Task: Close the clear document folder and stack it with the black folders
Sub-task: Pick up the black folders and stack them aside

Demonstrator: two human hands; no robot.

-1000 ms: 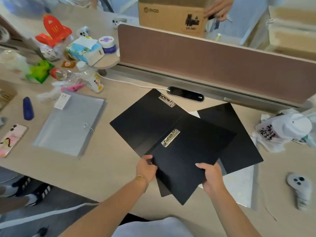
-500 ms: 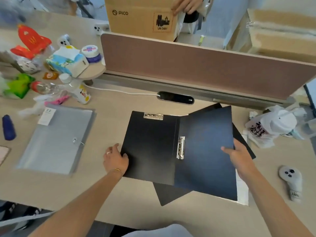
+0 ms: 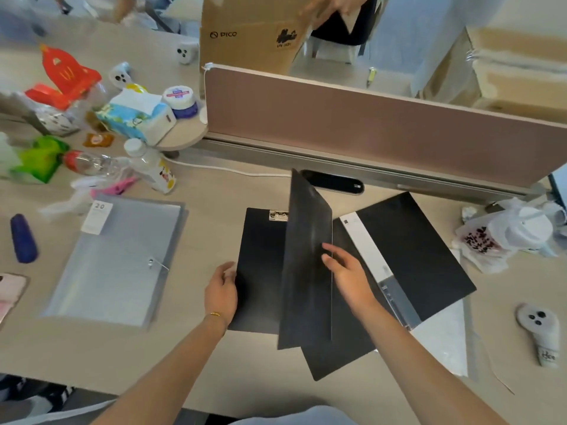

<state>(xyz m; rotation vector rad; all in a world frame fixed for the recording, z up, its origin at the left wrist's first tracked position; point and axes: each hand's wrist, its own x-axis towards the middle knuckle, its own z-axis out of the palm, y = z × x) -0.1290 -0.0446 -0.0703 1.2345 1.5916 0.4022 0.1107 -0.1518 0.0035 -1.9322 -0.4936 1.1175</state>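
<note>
A black folder (image 3: pixel 260 271) lies in front of me, its right cover (image 3: pixel 306 256) standing nearly upright in mid-swing. My left hand (image 3: pixel 222 291) presses on the folder's left edge. Fingers spread, my right hand (image 3: pixel 348 271) touches the raised cover's right edge. A second black folder (image 3: pixel 420 253) lies open to the right, partly under the first, with a white strip along its spine. At the left of the desk sits the clear grey document folder (image 3: pixel 119 256), flat, with a white label and a string clasp.
Bottles, a tissue pack, a jar and wrappers crowd the back left. A blue object (image 3: pixel 23 239) and a phone (image 3: pixel 10 289) lie at the far left. A plastic bag with a cup (image 3: pixel 506 237) and a white controller (image 3: pixel 540 332) sit right. A brown divider (image 3: pixel 383 130) runs behind.
The black folder lay open flat with my right hand under its right cover; now that cover has swung up toward the left, and my right hand has moved left with it.
</note>
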